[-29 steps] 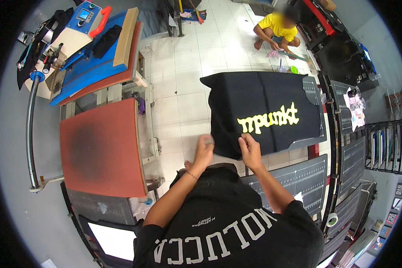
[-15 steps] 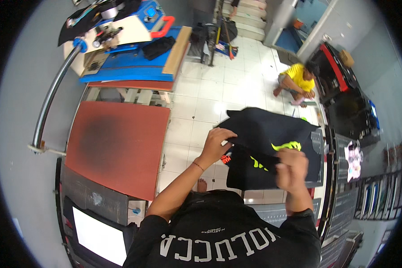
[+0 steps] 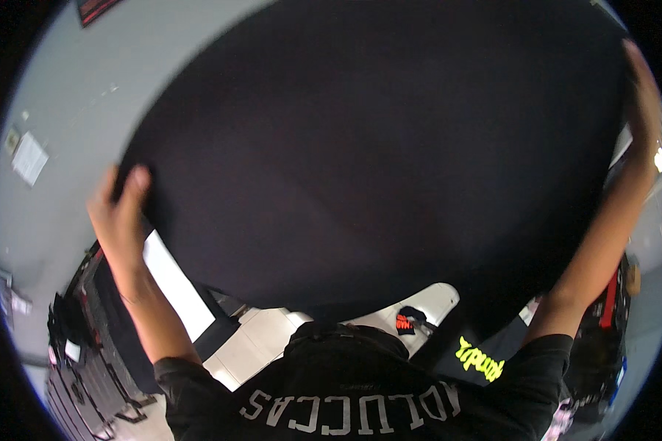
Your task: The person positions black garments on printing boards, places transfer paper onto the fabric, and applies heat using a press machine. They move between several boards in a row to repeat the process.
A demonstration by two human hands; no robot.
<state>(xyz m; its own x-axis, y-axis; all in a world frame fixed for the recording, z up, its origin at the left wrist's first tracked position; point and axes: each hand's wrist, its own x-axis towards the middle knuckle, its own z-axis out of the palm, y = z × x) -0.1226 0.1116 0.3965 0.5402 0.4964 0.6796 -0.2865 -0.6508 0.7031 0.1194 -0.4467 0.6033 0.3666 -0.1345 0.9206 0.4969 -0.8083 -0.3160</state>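
Black shirt (image 3: pixel 375 147), neon-yellow print; white floor tiles (image 3: pixel 265 342).

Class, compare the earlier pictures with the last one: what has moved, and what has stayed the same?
The black shirt has gone from folded at waist height to spread wide overhead, filling the view. The left hand and right hand have moved far apart, upward. Both still grip its edges.

Black shirt (image 3: pixel 375 147) between raised hands

A pale grey wall (image 3: pixel 59 95) is seen at the upper left, papers (image 3: pixel 29 158) pinned to it; white floor tiles (image 3: pixel 257 342) are glimpsed at lower centre beside dark racks (image 3: pixel 88 345).
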